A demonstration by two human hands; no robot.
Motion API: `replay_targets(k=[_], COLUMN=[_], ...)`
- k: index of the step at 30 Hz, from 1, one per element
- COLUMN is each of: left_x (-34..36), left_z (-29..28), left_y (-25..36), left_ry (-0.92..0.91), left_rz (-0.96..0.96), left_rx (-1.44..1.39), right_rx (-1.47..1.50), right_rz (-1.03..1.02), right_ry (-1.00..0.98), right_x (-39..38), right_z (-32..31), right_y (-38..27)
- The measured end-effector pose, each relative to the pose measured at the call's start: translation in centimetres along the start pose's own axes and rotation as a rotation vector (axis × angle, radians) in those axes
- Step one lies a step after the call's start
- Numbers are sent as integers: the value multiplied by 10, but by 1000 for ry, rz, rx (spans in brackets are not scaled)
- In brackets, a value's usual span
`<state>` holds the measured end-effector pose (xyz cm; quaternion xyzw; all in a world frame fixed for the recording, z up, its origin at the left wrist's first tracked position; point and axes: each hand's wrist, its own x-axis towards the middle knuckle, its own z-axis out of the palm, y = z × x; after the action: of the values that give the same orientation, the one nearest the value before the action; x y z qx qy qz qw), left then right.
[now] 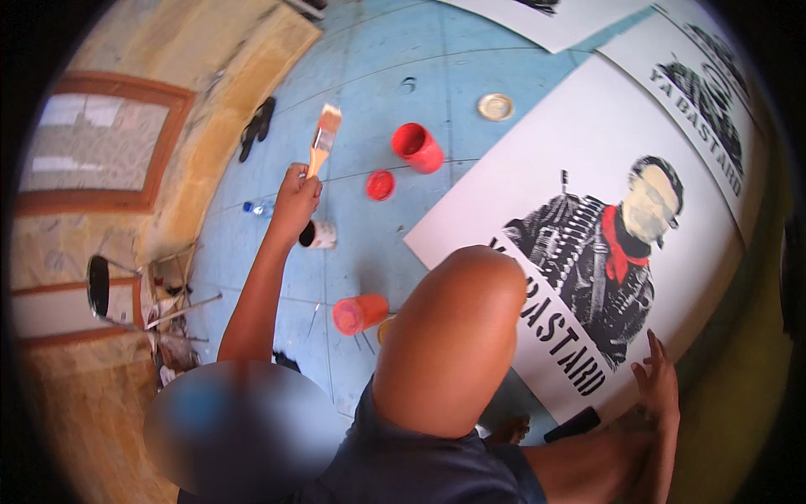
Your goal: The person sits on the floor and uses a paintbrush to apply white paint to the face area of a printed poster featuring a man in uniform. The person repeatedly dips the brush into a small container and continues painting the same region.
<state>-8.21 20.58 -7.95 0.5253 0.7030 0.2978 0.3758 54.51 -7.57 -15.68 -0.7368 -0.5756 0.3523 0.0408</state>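
My left hand [298, 200] is closed around the wooden handle of a flat paintbrush [325, 134], its pale, reddish-tinged bristles pointing up and away from me. Below that hand, a white can [320, 234] with a dark inside stands on the blue tiled floor. To the brush's right are an open red paint pot [418, 149] and a red lid [380, 185]. My right hand [658, 376] has its fingers apart and holds nothing, at the near right edge of a large white poster [487, 202]. That poster carries a black stencilled figure with a red scarf [619, 248].
More posters [625, 55] lie at the far right. Left of my raised knee [453, 336] is a red jar [361, 313]. A round tin lid [495, 107], a plastic bottle [259, 207] and dark footwear [257, 128] are on the floor. A chair [99, 286] stands left. A blurred oval hides the lower left.
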Motion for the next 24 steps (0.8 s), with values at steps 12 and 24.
replay_targets(k=[12,24], left_x=[-11,63], left_z=[-198,-140], left_y=[-173,-213], left_ry=[-40,-276], left_rz=[6,-374], left_rx=[1103,1426], right_rx=[-63,-110], right_rz=[-3,47], right_ry=[-173,-264], right_x=[25,21], right_z=[20,10], right_y=[7,18])
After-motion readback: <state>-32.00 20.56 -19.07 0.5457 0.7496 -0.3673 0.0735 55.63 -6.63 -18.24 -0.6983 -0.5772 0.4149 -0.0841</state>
